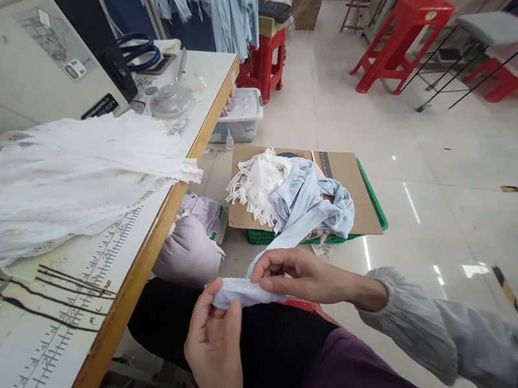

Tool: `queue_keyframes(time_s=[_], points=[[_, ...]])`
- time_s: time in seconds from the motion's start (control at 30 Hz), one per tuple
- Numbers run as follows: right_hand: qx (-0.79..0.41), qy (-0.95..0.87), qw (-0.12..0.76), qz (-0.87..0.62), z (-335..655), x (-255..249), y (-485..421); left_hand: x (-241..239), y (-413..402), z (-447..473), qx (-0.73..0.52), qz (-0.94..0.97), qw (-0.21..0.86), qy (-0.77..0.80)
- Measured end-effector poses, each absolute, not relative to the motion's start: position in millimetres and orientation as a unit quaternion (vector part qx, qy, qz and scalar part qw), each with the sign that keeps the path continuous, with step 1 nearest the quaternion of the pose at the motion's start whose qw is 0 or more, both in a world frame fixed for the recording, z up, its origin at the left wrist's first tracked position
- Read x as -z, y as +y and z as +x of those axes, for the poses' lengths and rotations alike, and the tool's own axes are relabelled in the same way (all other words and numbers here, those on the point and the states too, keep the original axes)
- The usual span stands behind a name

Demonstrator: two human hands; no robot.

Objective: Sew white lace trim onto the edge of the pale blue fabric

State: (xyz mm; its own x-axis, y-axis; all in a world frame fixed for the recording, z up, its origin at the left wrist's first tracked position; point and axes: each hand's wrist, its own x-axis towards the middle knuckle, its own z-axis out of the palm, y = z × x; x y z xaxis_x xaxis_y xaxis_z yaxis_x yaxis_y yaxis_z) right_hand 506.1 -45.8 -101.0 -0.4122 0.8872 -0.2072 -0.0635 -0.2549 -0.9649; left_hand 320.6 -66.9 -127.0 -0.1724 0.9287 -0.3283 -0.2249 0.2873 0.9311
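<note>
Above my lap, both hands pinch a folded, gathered strip of light blue fabric (242,292). My left hand (217,345) grips its left end between thumb and fingers. My right hand (296,276) closes on the right part, its fingertips on the upper edge. From there a pale blue band trails forward to a heap of light blue cloth (305,193). That heap lies on a cardboard sheet (357,195) over a green crate (371,192), beside a bunch of white lace strips (259,181).
At left stands a table (126,267) with ruler markings, white lace fabric (50,181) and a machine (16,62). A lidded plastic box (244,114) sits beneath its far end. Red stools (405,43) stand on the tiled floor. Blue garments (229,5) hang at the back.
</note>
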Motion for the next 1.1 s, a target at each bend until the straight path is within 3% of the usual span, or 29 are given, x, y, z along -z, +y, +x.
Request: queue_keyframes(time_s=[0.23, 0.47, 0.7, 1.1], points=[[-0.639, -0.524, 0.353, -0.438, 505, 100, -51, 127, -68, 334, -0.534, 0.295, 0.560, 0.561], [-0.525, -0.555, 0.388, -0.516, 499, 103, -54, 131, -68, 333, -0.537, 0.264, 0.574, 0.559], [-0.397, -0.645, 0.426, -0.495, 500, 108, -58, 126, -67, 337, -0.551, 0.233, 0.575, 0.559], [-0.364, -0.692, 0.431, -0.451, 499, 111, -59, 123, -66, 339, -0.566, 0.200, 0.573, 0.557]])
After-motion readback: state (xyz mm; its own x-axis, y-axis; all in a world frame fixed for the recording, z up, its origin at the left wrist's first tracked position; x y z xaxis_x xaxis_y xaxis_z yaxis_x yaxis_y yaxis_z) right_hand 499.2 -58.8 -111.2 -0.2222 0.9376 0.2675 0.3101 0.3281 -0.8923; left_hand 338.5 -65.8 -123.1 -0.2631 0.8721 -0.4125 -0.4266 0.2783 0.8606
